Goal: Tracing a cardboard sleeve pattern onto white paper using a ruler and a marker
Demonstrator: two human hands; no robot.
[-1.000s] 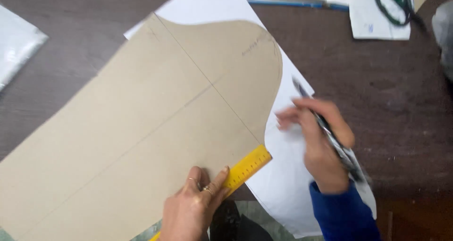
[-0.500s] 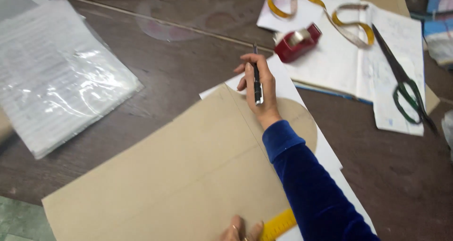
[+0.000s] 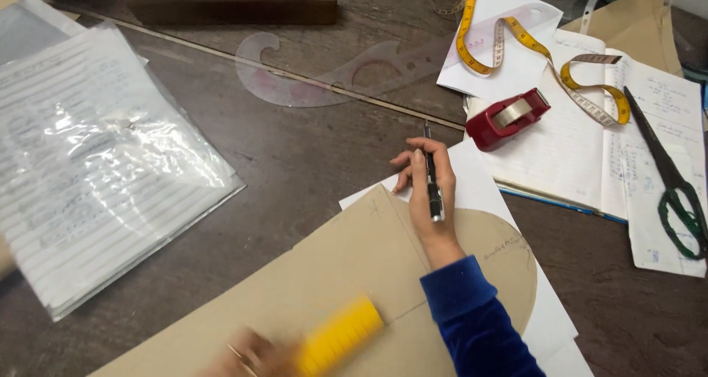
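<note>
Wooden table (image 3: 310,163): right hand (image 3: 428,192) closed around pen (image 3: 433,178), touching paper (image 3: 472,185).

Tan pattern card (image 3: 295,296); yellow ruler (image 3: 338,336); red tape dispenser (image 3: 510,117); blue sleeve (image 3: 479,318); green-handled scissors (image 3: 682,207).

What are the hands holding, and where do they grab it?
The right hand grips a pen around its middle. The left hand holds a blurred yellow ruler by its near end.

The right hand (image 3: 426,192) sits mid-frame, arm in a blue sleeve reaching up from the lower right, fingers curled shut in a grip. The left hand (image 3: 251,355) is blurred at the bottom edge, its grip unclear.
</note>
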